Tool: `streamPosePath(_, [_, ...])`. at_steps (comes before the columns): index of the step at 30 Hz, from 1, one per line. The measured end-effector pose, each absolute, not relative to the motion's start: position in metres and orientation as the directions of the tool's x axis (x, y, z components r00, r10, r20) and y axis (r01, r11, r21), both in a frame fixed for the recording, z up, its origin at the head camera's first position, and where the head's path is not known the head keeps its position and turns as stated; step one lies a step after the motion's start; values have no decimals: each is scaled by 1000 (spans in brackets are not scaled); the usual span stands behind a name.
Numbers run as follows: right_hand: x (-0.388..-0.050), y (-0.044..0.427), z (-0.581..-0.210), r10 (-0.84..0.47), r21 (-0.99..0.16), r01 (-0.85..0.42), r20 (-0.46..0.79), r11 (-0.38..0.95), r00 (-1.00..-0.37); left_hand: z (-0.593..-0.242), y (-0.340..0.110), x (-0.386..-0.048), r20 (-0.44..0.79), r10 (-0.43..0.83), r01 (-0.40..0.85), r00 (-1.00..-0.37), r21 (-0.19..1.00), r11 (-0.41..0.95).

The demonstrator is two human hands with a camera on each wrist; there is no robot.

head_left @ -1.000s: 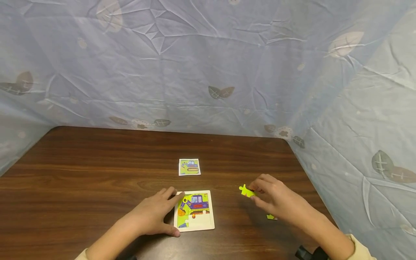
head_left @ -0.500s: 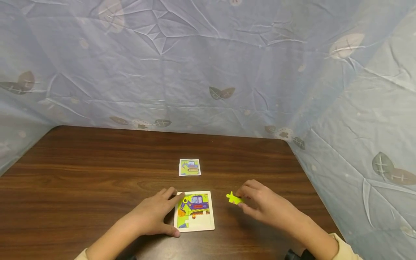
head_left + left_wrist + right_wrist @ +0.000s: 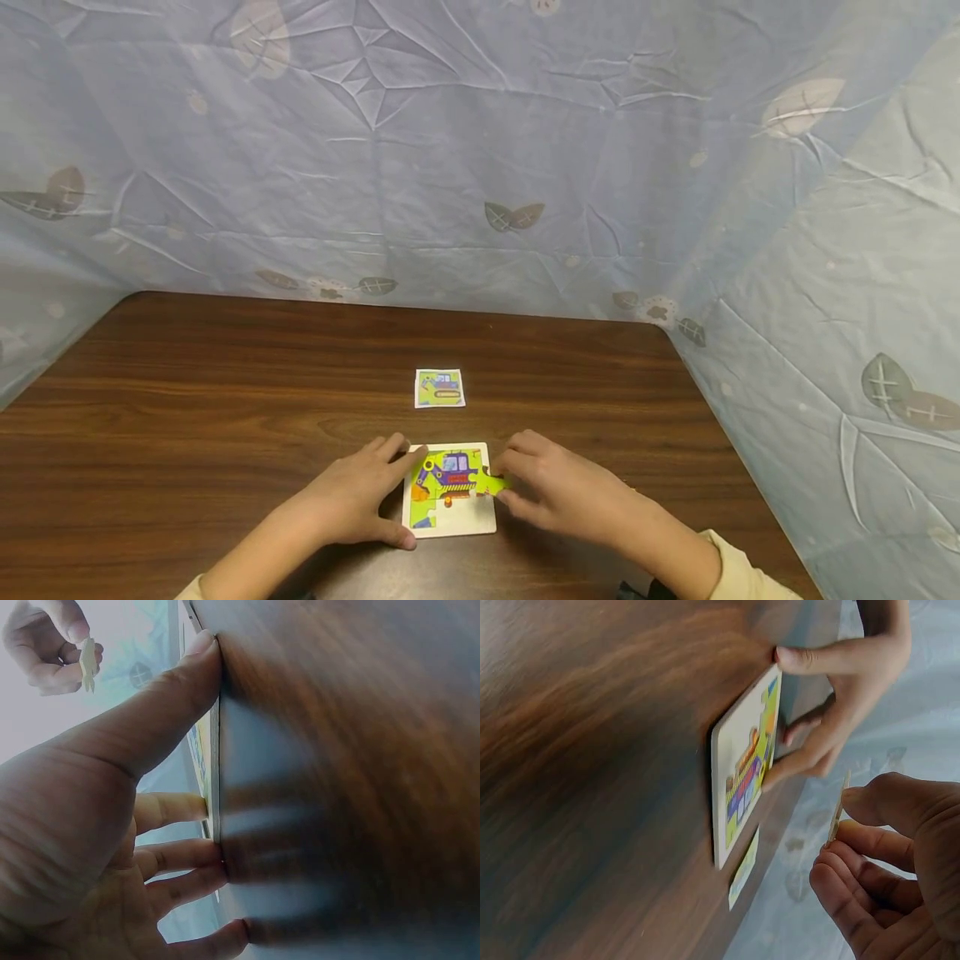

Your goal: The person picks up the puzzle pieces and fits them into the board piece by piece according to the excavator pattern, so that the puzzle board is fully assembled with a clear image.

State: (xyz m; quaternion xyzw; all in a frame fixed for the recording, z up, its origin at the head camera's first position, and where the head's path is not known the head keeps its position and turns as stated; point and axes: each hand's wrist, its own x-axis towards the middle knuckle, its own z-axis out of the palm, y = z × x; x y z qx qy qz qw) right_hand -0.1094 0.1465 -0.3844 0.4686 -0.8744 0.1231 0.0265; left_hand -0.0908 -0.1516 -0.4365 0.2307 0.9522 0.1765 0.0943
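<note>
A square puzzle board (image 3: 457, 527) with a white frame lies on the table, partly filled with a digger picture; its lower right shows bare backing. My left hand (image 3: 352, 492) rests along the board's left side, thumb at the near corner and index finger at the far corner, fingers spread in the left wrist view. My right hand (image 3: 558, 483) pinches a yellow-green jigsaw piece (image 3: 491, 483) between thumb and fingers, over the board's right edge. Seen edge-on in the right wrist view, the jigsaw piece (image 3: 839, 810) is held above and apart from the board.
Behind the board lies a small picture card (image 3: 440, 389) of the same digger. The brown wooden table (image 3: 247, 392) is bordered by hanging leaf-printed cloth (image 3: 442, 167) at the back and sides.
My right hand has carried the jigsaw piece leftward from the table's right side to the board. Another green piece, visible earlier on the right, is now hidden behind my right arm. The left hand stays put.
</note>
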Motion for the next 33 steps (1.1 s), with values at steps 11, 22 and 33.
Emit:
streamPosePath(11, [-106, 122, -390, -844, -209, -836, 76, 508, -531, -436, -154, -90, -87, 483, 415, -871, 394, 820])
streamPosePath(22, [-111, 105, -405, -850, -252, -817, -51, 519, -525, -437, -152, -92, -104, 465, 394, -879, 390, 832])
streamPosePath(33, [-111, 97, -419, -870, -138, -859, -66, 494, -489, -436, -151, -91, -109, 460, 387, -881, 394, 834])
